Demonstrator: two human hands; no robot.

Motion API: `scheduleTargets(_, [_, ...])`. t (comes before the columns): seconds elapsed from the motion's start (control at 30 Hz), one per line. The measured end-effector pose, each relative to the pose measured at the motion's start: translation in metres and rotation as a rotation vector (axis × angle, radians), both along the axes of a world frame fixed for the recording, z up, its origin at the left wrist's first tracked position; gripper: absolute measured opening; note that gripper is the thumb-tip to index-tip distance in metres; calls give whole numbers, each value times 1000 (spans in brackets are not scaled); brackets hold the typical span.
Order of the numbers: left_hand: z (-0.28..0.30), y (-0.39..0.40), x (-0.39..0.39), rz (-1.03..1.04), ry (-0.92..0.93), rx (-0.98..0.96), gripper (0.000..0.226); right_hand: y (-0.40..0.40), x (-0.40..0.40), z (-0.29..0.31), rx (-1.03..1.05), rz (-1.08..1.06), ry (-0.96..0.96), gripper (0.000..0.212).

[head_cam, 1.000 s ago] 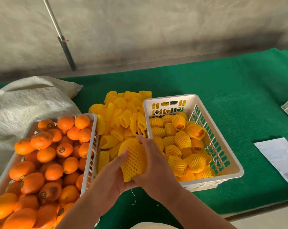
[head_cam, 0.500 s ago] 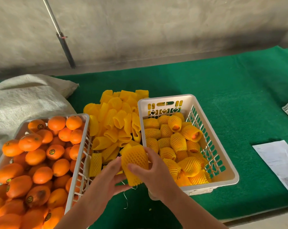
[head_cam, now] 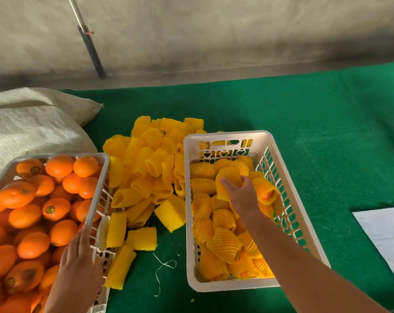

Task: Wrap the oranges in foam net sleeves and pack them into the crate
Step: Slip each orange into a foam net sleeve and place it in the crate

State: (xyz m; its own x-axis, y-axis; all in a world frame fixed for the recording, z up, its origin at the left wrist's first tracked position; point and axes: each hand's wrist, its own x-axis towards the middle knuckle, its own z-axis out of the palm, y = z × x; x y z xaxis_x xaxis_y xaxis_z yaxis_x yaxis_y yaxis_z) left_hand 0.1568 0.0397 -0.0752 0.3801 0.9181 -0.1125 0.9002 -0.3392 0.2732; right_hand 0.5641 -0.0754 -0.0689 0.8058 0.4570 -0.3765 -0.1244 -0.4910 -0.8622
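Note:
My right hand (head_cam: 242,195) reaches into the white crate (head_cam: 300,208) on the right and grips a wrapped orange (head_cam: 228,179) in a yellow foam net sleeve, on top of several other wrapped oranges. My left hand (head_cam: 78,258) lies over the right rim of the left basket (head_cam: 96,199), which is heaped with bare oranges (head_cam: 33,213); its fingers look relaxed and hold nothing. A pile of empty yellow foam sleeves (head_cam: 151,168) lies on the green cloth between the two containers.
A woven white sack (head_cam: 31,129) lies at the back left. A sheet of paper (head_cam: 385,233) rests on the green table cloth (head_cam: 327,123) at the right. A loose thread (head_cam: 164,267) lies near the front. A dark pole (head_cam: 90,44) leans against the wall.
My right hand carried the wrapped orange from in front of me into the right crate. My left hand let go and moved left to the rim of the orange basket.

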Motion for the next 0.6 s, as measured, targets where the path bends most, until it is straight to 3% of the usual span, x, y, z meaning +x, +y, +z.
scheduleTargets(0.27, [-12,8,-2,87,-115,-43,117,85,44,-30,-61,53,-75,89])
scheduleTargets(0.4, [-11,4,0,49,-90,76,91,113,47,-42,-133,64,-100,87])
scheduleTargets(0.6, [-11,6,4,61,-55,33,103,115,41,-53,-182,37,-170,90])
